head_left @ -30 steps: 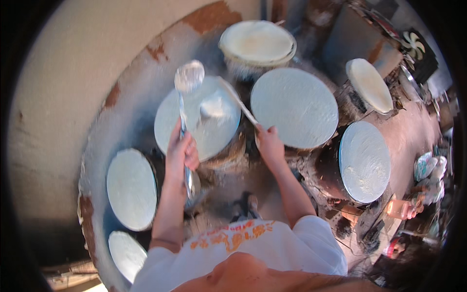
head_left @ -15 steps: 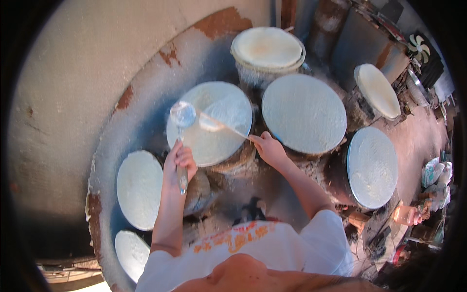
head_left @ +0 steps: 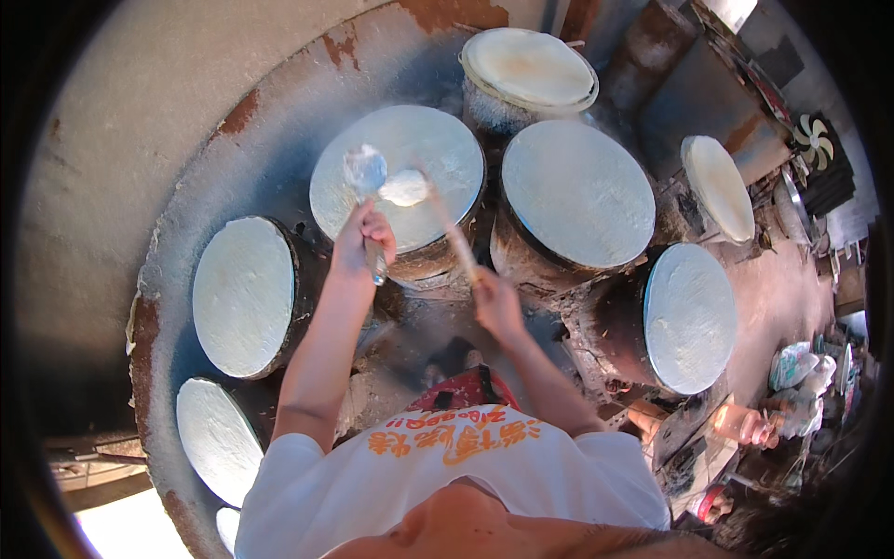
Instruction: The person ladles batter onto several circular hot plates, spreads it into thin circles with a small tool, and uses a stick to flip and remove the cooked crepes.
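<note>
In the head view, my left hand (head_left: 366, 244) is closed round the handle of a metal ladle (head_left: 364, 169), whose head is over the middle-left round plate (head_left: 358, 214), topped with a thin white layer. A white mound (head_left: 402, 190) lies on that plate beside the ladle head. My right hand (head_left: 496, 306) grips a long pale stick (head_left: 458, 244), its blurred far end beside the mound. Just right of this plate stands another white-coated round plate (head_left: 577, 186) on a rusty drum.
More white-coated plates (head_left: 242, 298) (head_left: 691, 317) curve round me on drums. A paler disc (head_left: 526, 65) lies at the back, another tilted (head_left: 717, 186) at right. A curved, rust-patched rim (head_left: 163, 261) borders the left. A fan (head_left: 812, 138) and bags (head_left: 801, 377) are at right.
The ladle head has come from the plate's back edge toward its middle. My right hand has moved nearer my body with the stick. The view has shifted, moving the surroundings in frame.
</note>
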`<state>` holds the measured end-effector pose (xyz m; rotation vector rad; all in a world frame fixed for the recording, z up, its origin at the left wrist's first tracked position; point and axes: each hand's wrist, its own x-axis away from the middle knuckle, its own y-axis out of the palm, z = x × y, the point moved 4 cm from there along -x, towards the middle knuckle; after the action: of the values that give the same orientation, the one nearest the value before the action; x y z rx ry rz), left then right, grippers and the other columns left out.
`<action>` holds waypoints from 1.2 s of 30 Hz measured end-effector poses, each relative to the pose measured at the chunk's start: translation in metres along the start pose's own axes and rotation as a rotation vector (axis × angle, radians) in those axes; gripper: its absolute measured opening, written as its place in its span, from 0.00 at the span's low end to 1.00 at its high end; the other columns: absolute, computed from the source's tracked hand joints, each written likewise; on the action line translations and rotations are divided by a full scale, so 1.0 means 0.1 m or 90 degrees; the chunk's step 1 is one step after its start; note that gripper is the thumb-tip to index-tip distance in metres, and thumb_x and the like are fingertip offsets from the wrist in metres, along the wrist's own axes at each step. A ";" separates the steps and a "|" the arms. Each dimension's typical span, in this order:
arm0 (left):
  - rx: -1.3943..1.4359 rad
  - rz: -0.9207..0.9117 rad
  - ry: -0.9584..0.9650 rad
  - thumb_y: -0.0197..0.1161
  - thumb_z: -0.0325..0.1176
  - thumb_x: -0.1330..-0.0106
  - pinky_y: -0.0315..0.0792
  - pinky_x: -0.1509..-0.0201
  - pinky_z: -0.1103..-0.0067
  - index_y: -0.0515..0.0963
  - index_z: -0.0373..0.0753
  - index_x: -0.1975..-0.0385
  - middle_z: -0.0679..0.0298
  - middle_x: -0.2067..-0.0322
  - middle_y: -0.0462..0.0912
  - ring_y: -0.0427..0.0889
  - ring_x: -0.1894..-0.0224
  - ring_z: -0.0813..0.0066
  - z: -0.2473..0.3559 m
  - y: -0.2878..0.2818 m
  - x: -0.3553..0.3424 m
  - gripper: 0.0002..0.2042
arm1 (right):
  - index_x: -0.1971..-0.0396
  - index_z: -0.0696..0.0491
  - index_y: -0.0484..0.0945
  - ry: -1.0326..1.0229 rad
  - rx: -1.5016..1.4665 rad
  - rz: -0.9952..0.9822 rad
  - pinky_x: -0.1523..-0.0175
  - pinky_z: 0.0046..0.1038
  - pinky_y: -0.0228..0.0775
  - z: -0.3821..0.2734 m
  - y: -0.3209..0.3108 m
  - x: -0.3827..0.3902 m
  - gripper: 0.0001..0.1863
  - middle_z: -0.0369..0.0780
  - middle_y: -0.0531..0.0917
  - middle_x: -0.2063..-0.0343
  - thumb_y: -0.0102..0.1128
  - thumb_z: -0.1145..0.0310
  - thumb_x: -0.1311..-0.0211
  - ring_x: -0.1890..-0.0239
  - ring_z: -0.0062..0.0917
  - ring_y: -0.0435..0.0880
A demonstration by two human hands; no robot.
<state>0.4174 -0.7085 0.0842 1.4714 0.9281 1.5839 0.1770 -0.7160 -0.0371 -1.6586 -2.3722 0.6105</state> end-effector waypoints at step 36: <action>0.658 -0.092 1.060 0.47 0.38 0.29 0.59 0.88 0.88 0.58 0.45 0.90 0.73 0.93 0.57 0.59 0.92 0.85 -3.03 -3.87 7.15 0.22 | 0.43 0.52 0.70 0.063 -0.166 -1.141 0.77 0.15 0.67 -1.36 1.86 3.30 0.25 0.31 0.75 0.77 0.60 0.76 0.41 0.79 0.11 0.73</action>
<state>0.1098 0.1008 0.0296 0.1054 2.9596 2.1570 0.2679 -0.3239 -0.0226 0.7270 -2.6619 -0.1653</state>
